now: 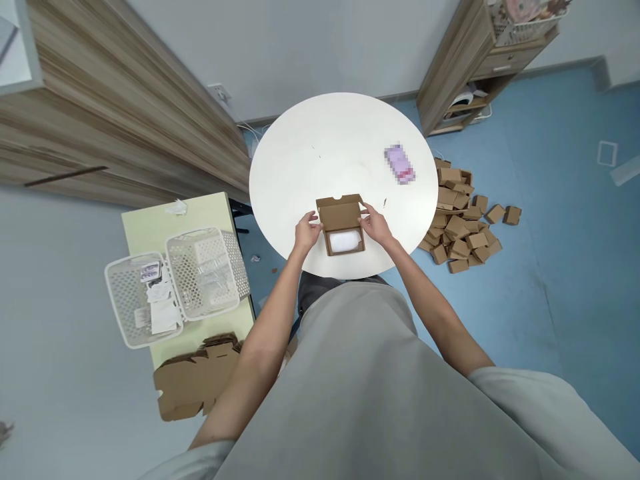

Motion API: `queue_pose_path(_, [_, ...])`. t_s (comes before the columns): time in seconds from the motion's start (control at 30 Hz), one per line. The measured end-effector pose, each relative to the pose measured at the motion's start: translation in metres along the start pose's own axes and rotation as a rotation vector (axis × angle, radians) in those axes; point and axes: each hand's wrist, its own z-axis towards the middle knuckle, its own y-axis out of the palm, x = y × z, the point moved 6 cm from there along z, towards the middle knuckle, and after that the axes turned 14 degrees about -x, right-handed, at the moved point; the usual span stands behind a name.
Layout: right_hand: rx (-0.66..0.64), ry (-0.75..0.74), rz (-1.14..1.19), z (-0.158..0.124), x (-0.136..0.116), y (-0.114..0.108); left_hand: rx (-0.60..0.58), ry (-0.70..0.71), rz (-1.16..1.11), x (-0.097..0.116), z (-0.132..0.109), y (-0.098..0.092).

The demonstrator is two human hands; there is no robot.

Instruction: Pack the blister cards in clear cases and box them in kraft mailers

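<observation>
A small brown cardboard box [340, 217] lies open on the round white table [325, 147], near its front edge. Its lid stands up at the back, and a white wrapped item [345, 241] lies inside. My left hand [306, 231] grips the box's left side, fingers curled on the lid's edge. My right hand [375, 223] pinches the right side flap. Both hands touch the box.
A blurred pink object [399, 164] lies on the table's right part. A heap of closed brown boxes [463, 220] covers the blue floor to the right. To the left, a pale green side table [200, 213] bears two white mesh baskets [175, 283] and flat cardboard blanks [195, 380].
</observation>
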Motion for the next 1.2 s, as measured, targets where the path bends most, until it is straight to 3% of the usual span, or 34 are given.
queue_pose_path(0.27, [-0.092,0.016,0.101,-0.03,0.012,0.009,-0.045,0.058,0.002,-0.022,-0.039,0.029])
queue_pose_path(0.47, [-0.164,-0.041,-0.134,-0.051,0.016,0.016,-0.073,0.131,0.091,-0.042,-0.059,0.047])
queue_pose_path(0.67, [-0.258,0.029,-0.397,-0.076,0.031,0.032,-0.159,0.17,0.267,-0.061,-0.083,0.075])
queue_pose_path(0.8, [-0.318,0.044,-0.506,-0.09,0.035,0.038,-0.125,0.188,0.36,-0.065,-0.108,0.087])
queue_pose_path(0.97, [-0.307,0.027,-0.521,-0.106,0.039,0.041,-0.083,0.111,0.343,-0.068,-0.128,0.099])
queue_pose_path(1.2, [-0.367,0.143,-0.511,-0.107,0.057,0.055,-0.216,-0.044,0.284,-0.069,-0.119,0.11])
